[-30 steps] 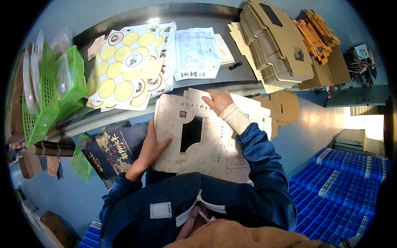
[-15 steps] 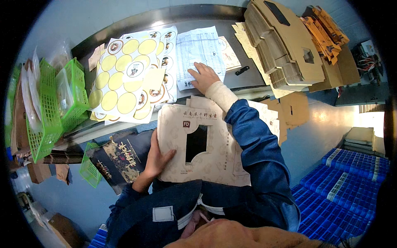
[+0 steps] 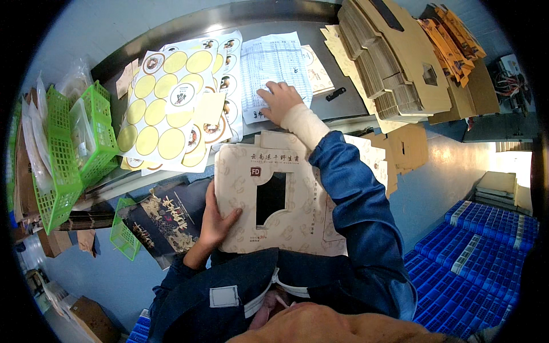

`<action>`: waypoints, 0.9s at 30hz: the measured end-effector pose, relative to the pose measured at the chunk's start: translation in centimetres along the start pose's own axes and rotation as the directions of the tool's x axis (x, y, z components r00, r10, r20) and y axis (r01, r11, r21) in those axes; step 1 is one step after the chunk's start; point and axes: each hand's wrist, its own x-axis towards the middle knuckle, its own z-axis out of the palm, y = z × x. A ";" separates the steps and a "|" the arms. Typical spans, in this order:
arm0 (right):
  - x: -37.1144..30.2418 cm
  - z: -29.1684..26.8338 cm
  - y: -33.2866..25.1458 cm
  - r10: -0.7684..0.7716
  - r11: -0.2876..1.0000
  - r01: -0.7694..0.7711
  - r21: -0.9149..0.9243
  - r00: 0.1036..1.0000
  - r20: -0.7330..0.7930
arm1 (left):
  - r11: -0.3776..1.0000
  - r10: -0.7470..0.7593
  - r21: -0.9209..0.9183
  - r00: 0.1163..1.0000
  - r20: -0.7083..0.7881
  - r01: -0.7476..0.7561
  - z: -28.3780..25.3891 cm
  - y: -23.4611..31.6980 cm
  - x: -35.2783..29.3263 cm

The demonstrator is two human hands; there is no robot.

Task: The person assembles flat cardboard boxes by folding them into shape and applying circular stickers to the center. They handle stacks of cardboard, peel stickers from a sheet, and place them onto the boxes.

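Against my body rests a stack of flat, pale printed cartons [image 3: 306, 200] with a cut-out window in the top one. My left hand [image 3: 219, 222] grips its left edge, thumb on top and fingers hidden along the side. My right hand [image 3: 281, 103] lies on a printed paper sheet [image 3: 270, 60] on the worktable, fingers apart and slightly bent, holding nothing. The right forearm crosses above the far right part of the cartons. Just left of the paper sheet lie sheets of round yellow and pictured stickers [image 3: 155, 112].
Green plastic baskets [image 3: 98, 146] stand at the left, near a dark printed bag [image 3: 171, 214]. Folded brown cartons [image 3: 394, 63] pile up at the far right, with a small black object [image 3: 336, 94] beside them. Blue stacked packs [image 3: 463, 263] are at the lower right.
My right hand has shifted very slightly up and left on the paper sheet. The left hand keeps the same grip on the cartons.
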 end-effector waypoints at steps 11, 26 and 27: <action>1.2 -0.7 0.7 0.070 0.988 -0.086 0.131 0.990 0.125 | 1.000 0.008 -0.019 1.000 0.029 -0.008 0.0 0.0 0.1; -0.7 0.3 1.0 -0.043 0.999 0.042 0.008 0.997 0.065 | 0.999 0.001 0.032 1.000 0.015 -0.002 0.1 0.1 0.1; -0.8 0.4 0.9 -0.046 0.999 0.046 0.005 0.998 0.053 | 1.000 -0.010 0.008 1.000 0.017 0.010 0.1 0.0 0.1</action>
